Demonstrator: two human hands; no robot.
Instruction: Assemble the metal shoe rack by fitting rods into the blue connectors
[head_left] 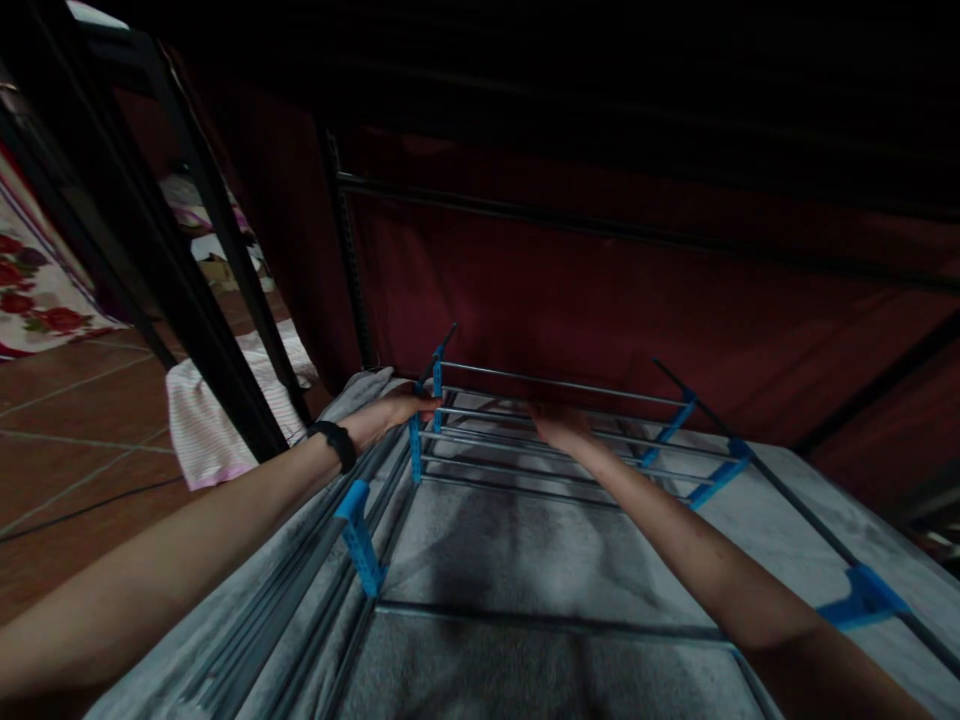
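A partly assembled rack of thin metal rods and blue plastic brackets lies on a grey blanket (pixel 480 560). My left hand (pixel 415 404) is closed at the rack's far left corner, its fingers around a blue bracket (pixel 417 450) where the rod ends meet it. Farther right, my right hand (pixel 561 430) reaches over the rack with its fingers closed on a metal rod (pixel 487 412); the fingertips are dim and partly hidden. The opposite rod ends meet another blue bracket (pixel 720 474). Nearer me, a blue bracket (pixel 361 540) stands up from the frame at the left.
Several loose metal rods (pixel 262 610) lie along the blanket's left side. Black metal posts (pixel 172 260) rise at the left, with a striped cloth (pixel 217 400) beside them. A dark red curtain (pixel 570 290) hangs behind a black crossbar (pixel 525 208). Tiled floor (pixel 82 430) shows at left.
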